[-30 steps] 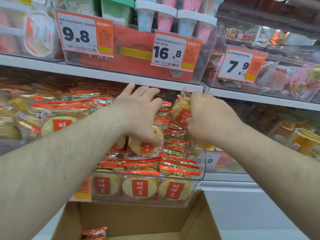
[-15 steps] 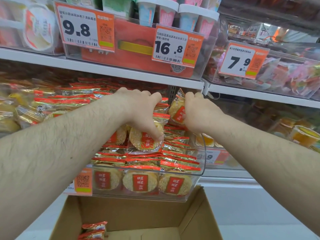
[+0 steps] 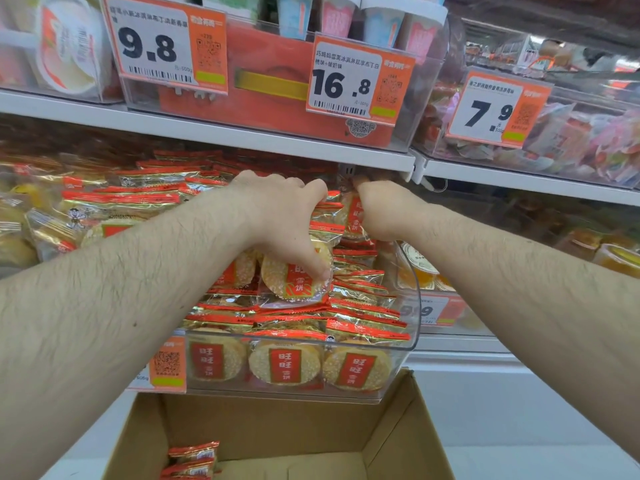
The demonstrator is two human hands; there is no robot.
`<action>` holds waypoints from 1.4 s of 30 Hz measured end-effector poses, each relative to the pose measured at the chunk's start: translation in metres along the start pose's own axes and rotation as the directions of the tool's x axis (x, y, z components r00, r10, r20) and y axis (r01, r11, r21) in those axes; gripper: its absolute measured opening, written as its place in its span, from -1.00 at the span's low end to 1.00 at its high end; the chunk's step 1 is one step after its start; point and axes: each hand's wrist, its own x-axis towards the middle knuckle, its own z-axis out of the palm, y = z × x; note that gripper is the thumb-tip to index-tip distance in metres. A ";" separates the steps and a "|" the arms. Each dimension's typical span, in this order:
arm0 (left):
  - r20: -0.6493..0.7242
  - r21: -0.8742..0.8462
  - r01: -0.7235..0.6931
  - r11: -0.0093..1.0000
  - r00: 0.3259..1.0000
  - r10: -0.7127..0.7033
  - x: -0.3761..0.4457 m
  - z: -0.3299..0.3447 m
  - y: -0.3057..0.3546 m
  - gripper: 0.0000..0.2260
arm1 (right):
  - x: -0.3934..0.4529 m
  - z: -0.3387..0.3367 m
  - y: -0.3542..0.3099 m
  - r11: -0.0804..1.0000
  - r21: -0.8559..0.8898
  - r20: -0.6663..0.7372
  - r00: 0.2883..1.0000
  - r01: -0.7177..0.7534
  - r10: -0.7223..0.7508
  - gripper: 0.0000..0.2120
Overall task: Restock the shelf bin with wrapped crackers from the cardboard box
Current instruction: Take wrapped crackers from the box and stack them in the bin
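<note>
Both arms reach up into a clear plastic shelf bin (image 3: 398,362) that sits on a store shelf and is heaped with wrapped rice crackers in gold-and-red film. The left hand (image 3: 287,220) lies over the pile with its fingers curled; its thumb presses on the face of one wrapped cracker (image 3: 294,278) that stands tilted on top of the heap, the round cracker and its red label showing below the thumb. This grip is closed on that packet. The right hand (image 3: 384,213) is further back, just under the edge of the white shelf above (image 3: 207,129), its fingers curled round a second wrapped cracker (image 3: 353,216) held upright at the rear of the bin; that grip is also closed on its packet. Along the bin's front wall three crackers stand side by side, labels facing out.

Below, the cardboard box (image 3: 391,427) stands open, with two wrapped crackers (image 3: 192,460) lying in its left near corner. Left of the bin lies a further mass of the same packets (image 3: 114,202). On the shelf above, clear bins carry orange-and-white price tags reading 9.8 (image 3: 162,46), 16.8 (image 3: 356,81) and 7.9 (image 3: 495,110).
</note>
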 end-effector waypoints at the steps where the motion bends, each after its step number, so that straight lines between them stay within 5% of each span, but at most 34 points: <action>1: 0.002 -0.001 0.001 1.000 1.000 -0.001 0.000 0.000 0.000 -0.02 | 0.002 0.002 0.000 1.000 0.005 0.002 1.000 0.006 -0.006 -0.54; 11: 0.002 -0.032 -0.022 0.999 1.000 0.022 -0.006 -0.009 -0.001 -0.01 | -0.006 -0.002 0.000 0.998 -0.065 -0.042 0.999 -0.005 0.002 -0.33; 17: -0.157 -0.042 -0.055 0.998 0.986 0.048 -0.025 -0.011 0.006 -0.08 | -0.041 -0.011 0.000 0.992 0.016 -0.123 0.985 0.124 -0.121 -0.51; 21: -0.490 -0.069 -0.112 0.991 0.869 0.064 -0.048 -0.001 0.018 -0.27 | -0.078 -0.009 -0.007 0.977 0.160 -0.216 0.971 0.142 -0.105 -0.46; 29: -0.667 -0.113 -0.289 0.951 0.731 0.143 -0.100 0.036 0.038 -0.56 | -0.153 0.003 -0.044 0.932 0.262 -0.453 0.885 0.250 -0.110 -0.86; 37: -0.441 -0.350 -0.407 0.844 0.866 0.236 -0.145 0.118 0.031 -0.71 | -0.192 0.070 -0.092 0.858 0.387 -0.349 0.915 0.338 -0.202 -0.86; 42: -0.030 -0.351 -0.227 0.909 0.973 0.231 -0.151 0.168 0.012 -0.71 | -0.191 0.135 -0.113 0.820 0.561 0.008 0.989 0.116 -0.146 -0.93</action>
